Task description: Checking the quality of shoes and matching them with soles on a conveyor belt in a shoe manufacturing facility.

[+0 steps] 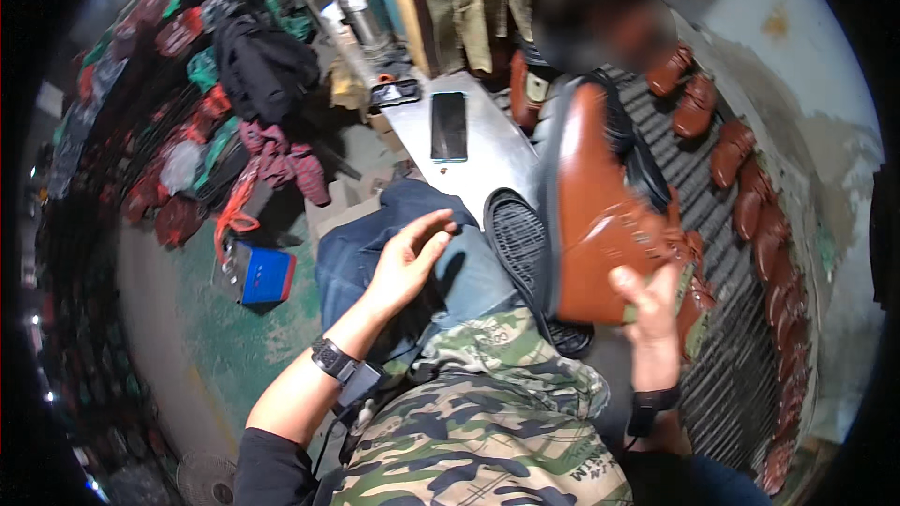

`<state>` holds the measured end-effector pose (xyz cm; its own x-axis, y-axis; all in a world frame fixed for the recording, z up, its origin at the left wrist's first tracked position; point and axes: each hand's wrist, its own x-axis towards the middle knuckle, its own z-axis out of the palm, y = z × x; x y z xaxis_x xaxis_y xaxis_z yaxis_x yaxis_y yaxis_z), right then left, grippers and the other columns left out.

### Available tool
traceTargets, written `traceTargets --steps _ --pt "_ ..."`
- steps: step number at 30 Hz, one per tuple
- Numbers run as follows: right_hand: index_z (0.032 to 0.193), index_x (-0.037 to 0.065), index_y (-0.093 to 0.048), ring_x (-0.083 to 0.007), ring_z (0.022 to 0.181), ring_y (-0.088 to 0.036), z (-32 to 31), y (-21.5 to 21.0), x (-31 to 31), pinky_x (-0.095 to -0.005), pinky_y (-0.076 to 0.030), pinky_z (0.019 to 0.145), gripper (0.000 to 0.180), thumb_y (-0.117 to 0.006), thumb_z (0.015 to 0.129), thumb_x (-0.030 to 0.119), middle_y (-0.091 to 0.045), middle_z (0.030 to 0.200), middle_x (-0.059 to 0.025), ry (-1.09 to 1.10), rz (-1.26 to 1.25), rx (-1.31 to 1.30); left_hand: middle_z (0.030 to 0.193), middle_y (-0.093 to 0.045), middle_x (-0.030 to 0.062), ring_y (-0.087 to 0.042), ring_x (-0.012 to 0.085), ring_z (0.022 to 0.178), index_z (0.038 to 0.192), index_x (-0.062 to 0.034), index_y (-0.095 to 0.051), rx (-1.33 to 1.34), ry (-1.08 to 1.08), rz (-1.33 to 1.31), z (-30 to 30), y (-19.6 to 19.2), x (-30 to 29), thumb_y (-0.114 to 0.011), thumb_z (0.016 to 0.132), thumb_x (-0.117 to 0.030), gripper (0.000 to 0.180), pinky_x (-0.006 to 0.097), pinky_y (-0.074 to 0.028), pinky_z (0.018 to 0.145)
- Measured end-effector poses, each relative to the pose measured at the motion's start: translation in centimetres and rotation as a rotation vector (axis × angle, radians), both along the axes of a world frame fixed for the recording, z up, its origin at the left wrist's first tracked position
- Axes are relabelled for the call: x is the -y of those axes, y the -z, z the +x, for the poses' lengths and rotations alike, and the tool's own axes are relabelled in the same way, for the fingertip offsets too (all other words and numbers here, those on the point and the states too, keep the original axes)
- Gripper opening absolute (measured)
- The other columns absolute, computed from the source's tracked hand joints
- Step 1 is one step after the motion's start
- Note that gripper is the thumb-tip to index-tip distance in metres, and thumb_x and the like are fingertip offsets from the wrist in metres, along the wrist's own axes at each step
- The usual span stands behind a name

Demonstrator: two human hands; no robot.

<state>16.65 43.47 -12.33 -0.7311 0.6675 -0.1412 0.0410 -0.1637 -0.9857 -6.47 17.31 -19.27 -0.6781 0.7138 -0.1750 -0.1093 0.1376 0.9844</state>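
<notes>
A glossy brown leather lace-up shoe (595,215) with a dark sole edge is held up on the right side, its toe pointing away from me. My right hand (650,309) grips it near the heel, with the thumb on its side. Over my jeans hovers my left hand (412,258), fingers loosely curved and apart, with nothing in it. A black ridged shoe sole (517,234) rests beside my thigh, partly behind the shoe; a second dark sole (570,337) shows below it. The shoe and my right hand are slightly blurred.
Ahead, a pale bench (487,155) bears a phone (448,126) and a metal flask (361,11). Brown shoes (771,234) line the ribbed surface (727,347) along the right wall. Bagged items and clothes (262,56) are piled left, near a blue-and-red box (267,274) on the green floor.
</notes>
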Motion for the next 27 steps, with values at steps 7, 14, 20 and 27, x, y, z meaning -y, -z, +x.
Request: traceTargets --steps 7,14,20,27 --pt "0.138 -0.003 -0.055 -0.0352 0.117 -0.065 13.9 -2.3 -14.4 -0.0439 -0.05 0.098 0.071 -0.082 0.087 0.038 -0.068 0.128 -0.0226 0.769 1.337 0.881 0.132 -0.061 0.0228 -0.064 0.0376 0.117 0.141 -0.0043 -0.057 -0.778 0.19 -0.225 -1.0 0.5 -7.0 -0.067 0.097 -0.034 0.054 0.041 -0.053 0.1" --pt "0.148 0.003 -0.05 -0.0426 0.125 -0.06 23.0 5.7 -20.6 -0.0498 -0.05 0.101 0.087 -0.086 0.077 0.037 -0.064 0.134 -0.0264 0.587 0.81 1.354 0.118 -0.057 0.0216 -0.062 0.0366 0.115 0.126 0.0017 -0.062 -0.998 0.365 -0.83 0.1 2.4 -10.6 -0.077 0.087 -0.045 0.063 0.043 -0.055 0.094" --pt "0.156 0.007 -0.043 -0.0381 0.143 -0.046 28.1 9.1 -18.6 -0.0487 -0.042 0.113 0.08 -0.079 0.089 0.032 -0.045 0.157 -0.0202 0.609 0.972 0.786 0.107 -0.057 0.0159 -0.061 0.0275 0.092 0.124 -0.003 -0.052 -1.237 0.034 -0.422 -0.1 3.5 -9.6 -0.077 0.091 -0.025 0.048 0.038 -0.054 0.077" --pt "0.159 0.009 -0.04 -0.0319 0.148 -0.038 24.8 9.5 -13.3 -0.0494 -0.035 0.118 0.08 -0.078 0.091 0.028 -0.044 0.158 -0.0123 0.416 -0.114 0.68 0.103 -0.067 0.0029 -0.062 0.0097 0.092 0.135 -0.0087 -0.05 0.25 0.062 0.056 2.4 -8.6 -5.8 -0.065 0.101 -0.011 0.037 0.027 -0.051 0.084"
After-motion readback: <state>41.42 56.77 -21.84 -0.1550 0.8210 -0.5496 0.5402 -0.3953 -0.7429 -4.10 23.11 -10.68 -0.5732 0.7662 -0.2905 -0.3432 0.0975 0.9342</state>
